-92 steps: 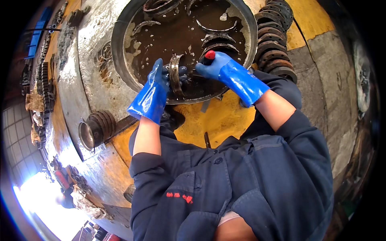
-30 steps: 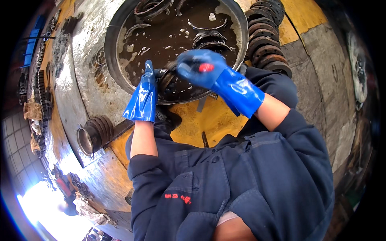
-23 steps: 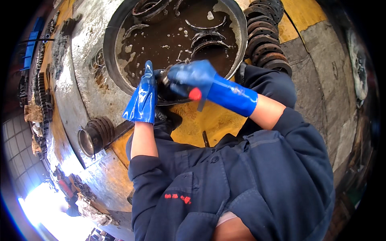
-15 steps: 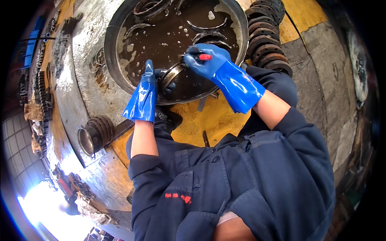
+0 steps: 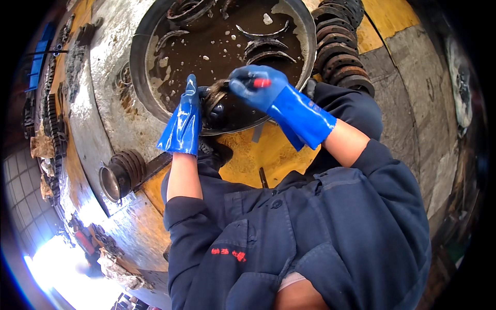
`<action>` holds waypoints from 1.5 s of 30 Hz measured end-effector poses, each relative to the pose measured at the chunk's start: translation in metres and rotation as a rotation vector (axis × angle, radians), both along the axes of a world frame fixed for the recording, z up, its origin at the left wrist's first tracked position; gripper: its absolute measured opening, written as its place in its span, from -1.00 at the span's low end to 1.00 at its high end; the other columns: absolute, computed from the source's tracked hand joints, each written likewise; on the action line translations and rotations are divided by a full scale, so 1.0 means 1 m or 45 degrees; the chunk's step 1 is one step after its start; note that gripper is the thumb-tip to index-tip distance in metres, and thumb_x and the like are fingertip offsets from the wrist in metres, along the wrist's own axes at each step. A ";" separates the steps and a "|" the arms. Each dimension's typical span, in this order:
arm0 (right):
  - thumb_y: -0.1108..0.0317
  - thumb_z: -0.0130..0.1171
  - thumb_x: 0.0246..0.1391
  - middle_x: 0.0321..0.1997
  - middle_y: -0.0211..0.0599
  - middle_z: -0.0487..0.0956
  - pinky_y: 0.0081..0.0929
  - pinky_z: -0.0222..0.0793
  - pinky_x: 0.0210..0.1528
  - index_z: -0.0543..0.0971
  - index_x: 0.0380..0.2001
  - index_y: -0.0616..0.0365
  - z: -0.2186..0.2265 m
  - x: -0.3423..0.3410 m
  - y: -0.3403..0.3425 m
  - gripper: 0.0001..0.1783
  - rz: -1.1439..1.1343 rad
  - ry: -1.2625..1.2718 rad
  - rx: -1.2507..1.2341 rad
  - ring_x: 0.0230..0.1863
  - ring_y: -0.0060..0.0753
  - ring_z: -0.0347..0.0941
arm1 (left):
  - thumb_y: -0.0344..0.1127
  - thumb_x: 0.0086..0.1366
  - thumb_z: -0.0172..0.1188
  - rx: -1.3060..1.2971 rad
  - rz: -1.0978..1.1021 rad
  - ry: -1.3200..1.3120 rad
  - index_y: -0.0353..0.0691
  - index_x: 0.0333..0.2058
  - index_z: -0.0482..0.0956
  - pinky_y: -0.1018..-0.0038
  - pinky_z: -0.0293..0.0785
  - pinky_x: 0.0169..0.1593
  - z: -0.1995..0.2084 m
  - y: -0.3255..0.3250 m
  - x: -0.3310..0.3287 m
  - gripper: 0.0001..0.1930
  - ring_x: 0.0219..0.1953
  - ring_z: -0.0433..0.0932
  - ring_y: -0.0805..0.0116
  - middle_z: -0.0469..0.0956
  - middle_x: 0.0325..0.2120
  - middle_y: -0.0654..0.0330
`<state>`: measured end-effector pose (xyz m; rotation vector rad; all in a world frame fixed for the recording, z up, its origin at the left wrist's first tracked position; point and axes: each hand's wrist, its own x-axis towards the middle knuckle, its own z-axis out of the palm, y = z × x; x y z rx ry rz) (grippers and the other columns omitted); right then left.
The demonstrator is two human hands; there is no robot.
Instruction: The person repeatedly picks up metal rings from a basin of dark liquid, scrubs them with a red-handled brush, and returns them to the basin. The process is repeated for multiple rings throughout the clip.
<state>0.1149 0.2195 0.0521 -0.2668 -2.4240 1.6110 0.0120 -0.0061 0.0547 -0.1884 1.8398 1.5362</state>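
Observation:
Both my hands wear long blue rubber gloves over a round metal basin [image 5: 138, 67] of murky brown liquid. My left hand [image 5: 187, 116] is closed round a curved metal band [image 5: 208, 109] at the basin's near rim, its thumb pointing up and fingertips showing beyond the band. The band's full shape is hidden. My right hand [image 5: 261, 89] grips a brush [image 5: 262, 82] by its red handle. The dark bristles lie over the band and cover part of it. Several curved metal pieces [image 5: 264, 35] stick out of the liquid at the far right of the basin.
A long stack of rusty, dark rings [image 5: 338, 51] lies right of the basin. On the metal-topped surface [image 5: 111, 62] at left stands a ribbed stack of rings [image 5: 126, 173]. A yellow surface [image 5: 243, 160] shows between my legs. More curved parts [image 5: 190, 11] lie at the basin's far side.
The brush has moved left and down over the band, covering its shiny inner face. My right hand has followed it slightly left and down; my left hand has stayed almost still.

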 end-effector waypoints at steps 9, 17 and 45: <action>-0.15 0.24 0.23 -0.11 -0.03 0.79 -0.14 0.57 0.12 0.77 -0.08 0.04 -0.022 -0.025 0.043 -0.50 -0.105 -0.851 -0.037 0.00 0.08 0.72 | 0.33 0.55 0.14 -0.071 -0.094 0.010 -0.35 0.06 0.70 0.43 0.61 -0.17 0.018 0.005 0.003 -0.30 -0.32 0.73 0.33 0.79 -0.27 0.11; -0.16 0.24 0.18 -0.21 -0.01 0.77 -0.16 0.57 0.06 0.75 -0.13 0.15 -0.024 -0.027 0.038 -0.45 0.013 -0.776 -0.184 -0.11 0.01 0.72 | 0.14 0.31 0.48 -0.480 -0.694 0.398 -0.31 0.03 0.69 0.38 0.63 -0.09 -0.001 0.031 -0.013 -0.41 -0.23 0.75 0.30 0.77 -0.24 0.08; 0.17 0.41 0.24 -0.21 -0.15 0.80 -0.27 0.72 -0.07 0.82 -0.14 0.00 0.011 -0.026 -0.031 -0.78 0.002 0.471 -0.083 -0.16 -0.18 0.77 | -0.42 0.08 0.66 -0.081 -0.034 0.736 -0.32 0.01 0.68 0.46 0.69 -0.11 -0.042 -0.029 -0.019 -0.49 -0.17 0.74 0.36 0.75 -0.22 0.15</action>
